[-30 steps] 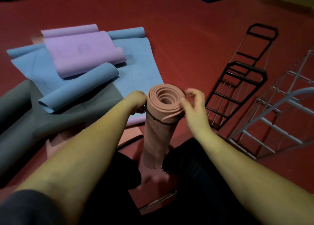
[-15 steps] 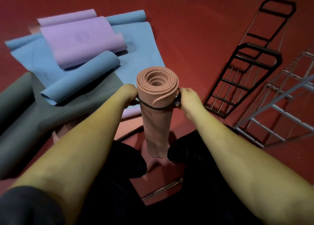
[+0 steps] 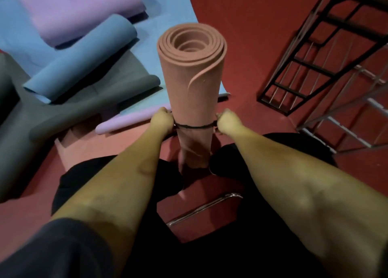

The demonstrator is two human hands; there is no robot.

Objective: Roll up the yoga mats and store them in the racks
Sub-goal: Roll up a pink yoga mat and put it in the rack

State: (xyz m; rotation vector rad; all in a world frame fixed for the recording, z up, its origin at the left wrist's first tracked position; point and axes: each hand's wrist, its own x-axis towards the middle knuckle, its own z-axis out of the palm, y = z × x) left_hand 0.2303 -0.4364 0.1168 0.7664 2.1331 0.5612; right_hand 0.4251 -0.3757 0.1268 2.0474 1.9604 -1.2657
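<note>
One mat is rolled: the pink mat stands upright on the floor between our feet, and our left hand and right hand, fingers curled, pinch the black band around its lower part. We judge most work is left: the blue mat, grey mat and purple mat lie loose on the left, near the roll. The black rack and silver rack lie on the right, bare floor between.

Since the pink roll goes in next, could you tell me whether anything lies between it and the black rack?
Nothing visible does: only bare red floor separates the upright pink roll from the black rack on its right.
</note>
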